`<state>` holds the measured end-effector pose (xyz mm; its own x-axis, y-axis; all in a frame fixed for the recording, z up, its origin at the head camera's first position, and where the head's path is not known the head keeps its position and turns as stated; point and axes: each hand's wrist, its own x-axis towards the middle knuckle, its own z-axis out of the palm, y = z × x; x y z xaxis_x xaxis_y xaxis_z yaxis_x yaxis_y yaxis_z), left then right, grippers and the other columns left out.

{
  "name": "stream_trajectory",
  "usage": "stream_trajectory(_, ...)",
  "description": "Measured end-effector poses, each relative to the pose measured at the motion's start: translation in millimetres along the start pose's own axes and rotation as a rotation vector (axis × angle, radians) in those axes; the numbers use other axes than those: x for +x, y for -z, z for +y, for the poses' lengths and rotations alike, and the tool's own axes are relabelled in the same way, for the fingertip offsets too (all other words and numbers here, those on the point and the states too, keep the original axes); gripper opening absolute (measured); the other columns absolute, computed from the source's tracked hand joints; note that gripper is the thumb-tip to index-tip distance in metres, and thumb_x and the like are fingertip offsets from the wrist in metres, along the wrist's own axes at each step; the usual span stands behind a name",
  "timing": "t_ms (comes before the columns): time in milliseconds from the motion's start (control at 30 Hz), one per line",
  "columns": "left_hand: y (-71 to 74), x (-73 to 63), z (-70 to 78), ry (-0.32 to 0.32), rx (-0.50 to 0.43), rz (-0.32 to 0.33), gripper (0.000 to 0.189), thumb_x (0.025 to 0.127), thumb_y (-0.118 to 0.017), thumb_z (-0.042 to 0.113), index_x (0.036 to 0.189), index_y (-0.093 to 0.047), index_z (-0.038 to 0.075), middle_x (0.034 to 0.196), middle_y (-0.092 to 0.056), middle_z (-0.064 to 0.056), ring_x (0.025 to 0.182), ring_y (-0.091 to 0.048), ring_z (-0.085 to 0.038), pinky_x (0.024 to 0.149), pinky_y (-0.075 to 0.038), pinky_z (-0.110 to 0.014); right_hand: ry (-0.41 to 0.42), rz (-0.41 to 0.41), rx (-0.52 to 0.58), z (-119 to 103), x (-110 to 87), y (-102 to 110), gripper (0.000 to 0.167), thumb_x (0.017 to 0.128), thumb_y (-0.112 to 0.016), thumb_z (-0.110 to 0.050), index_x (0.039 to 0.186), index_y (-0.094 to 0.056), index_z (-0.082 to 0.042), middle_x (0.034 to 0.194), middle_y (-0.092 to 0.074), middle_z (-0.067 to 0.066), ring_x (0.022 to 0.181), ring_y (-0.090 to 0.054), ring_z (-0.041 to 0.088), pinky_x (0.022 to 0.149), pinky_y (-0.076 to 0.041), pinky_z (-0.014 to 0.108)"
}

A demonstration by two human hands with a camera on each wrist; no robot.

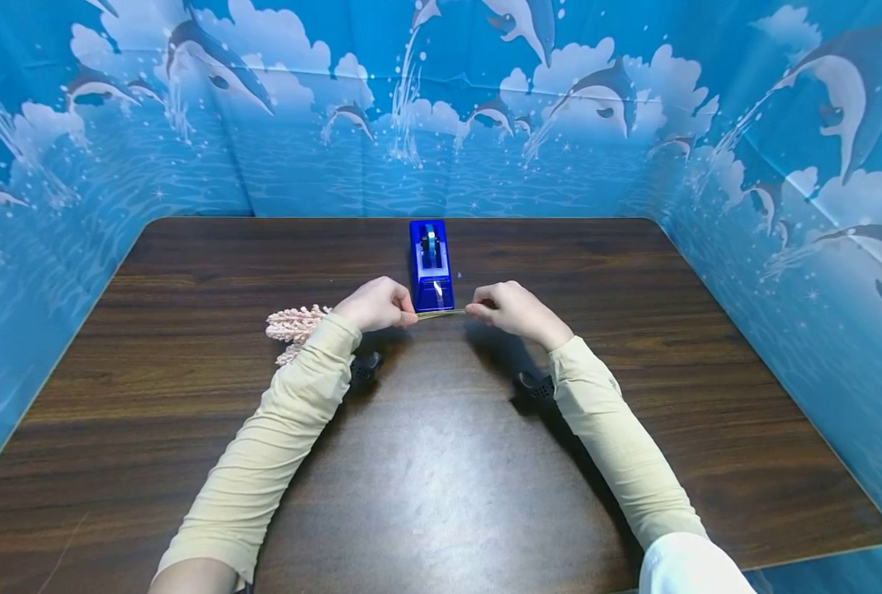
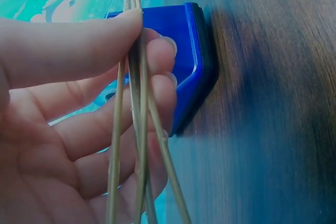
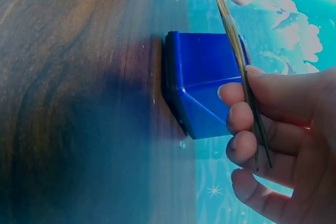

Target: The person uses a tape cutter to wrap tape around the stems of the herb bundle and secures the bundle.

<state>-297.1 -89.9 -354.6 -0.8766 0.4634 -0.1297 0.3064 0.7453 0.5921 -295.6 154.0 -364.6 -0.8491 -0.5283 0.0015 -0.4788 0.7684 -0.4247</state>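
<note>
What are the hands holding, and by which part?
Thin stems: the left hand pinches them partway along, between thumb and fingers; the right hand pinches them close to their bare ends.

Forearms (image 1: 266,450) extended, left fingers (image 2: 160,53) pinching, right fingers (image 3: 242,116) pinching, wrists (image 1: 557,333) seemingly bent

Table (image 1: 441,470): dark wood-grain top, under left hand (image 1: 377,305) and right hand (image 1: 511,309), glare on the near side.
Tape dispenser (image 1: 432,271): blue, stands between the hands, just beyond them.
Speck (image 1: 459,275): tiny, pale, beyond the right fingertips.
Flower heads (image 1: 290,324): pale pink, left of the left hand; contact with the tabletop unclear.
</note>
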Motion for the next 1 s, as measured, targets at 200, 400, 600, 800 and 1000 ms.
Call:
stream_trajectory(200,0.3,-0.1,0.1,0.023,0.019,0.012,0.016,0.084,-0.072,0.017,0.074,-0.067,0.006,0.070,-0.063,0.000,0.071,-0.052,-0.014,0.067,-0.041,-0.025,-0.020,0.013,0.005,-0.9,-1.3,-1.8,0.023,0.096,-0.060,-0.024,0.081,-0.067,-0.007,0.066,-0.064,0.003,0.060,-0.055,0.011,0.062,-0.043,0.028)
stream_trajectory(400,-0.4,-0.7,-0.7,0.053,-0.051,-0.037,0.024,0.093,-0.063,0.023,0.076,-0.063,0.005,0.074,-0.071,-0.008,0.072,-0.065,-0.023,0.072,-0.043,-0.023,-0.056,0.010,-0.029,-2.2,-2.1,-2.9,0.021,0.095,-0.062,-0.026,0.083,-0.068,-0.011,0.066,-0.066,0.002,0.058,-0.055,0.011,0.061,-0.044,0.028)
stream_trajectory(600,-0.2,0.9,-2.9,0.044,-0.088,-0.014,0.025,0.094,-0.060,0.022,0.075,-0.061,0.006,0.068,-0.071,-0.008,0.072,-0.066,-0.026,0.071,-0.042,-0.023,-0.057,0.013,-0.061,-4.8,-2.5,-2.0,0.021,0.095,-0.062,-0.028,0.084,-0.067,-0.011,0.068,-0.068,0.002,0.058,-0.056,0.010,0.059,-0.044,0.029)
stream_trajectory(800,0.5,2.0,-4.0,0.045,-0.128,0.046,0.020,0.089,-0.067,0.019,0.075,-0.060,0.006,0.068,-0.068,-0.009,0.064,-0.058,-0.015,0.060,-0.038,-0.023,-0.019,0.088,-0.150,-6.7,-2.4,-1.6,0.018,0.094,-0.063,-0.028,0.087,-0.067,-0.012,0.072,-0.068,0.000,0.063,-0.059,0.013,0.061,-0.048,0.036)
stream_trajectory(1000,0.7,4.0,-3.4,0.046,-0.154,0.048,0.016,0.090,-0.066,0.015,0.082,-0.062,0.001,0.067,-0.064,-0.002,0.069,-0.061,-0.020,0.059,-0.040,-0.023,0.086,0.269,-0.212,-4.1,-1.1,-1.9,0.015,0.091,-0.066,-0.025,0.086,-0.066,-0.011,0.073,-0.068,0.001,0.063,-0.060,0.016,0.060,-0.048,0.038)
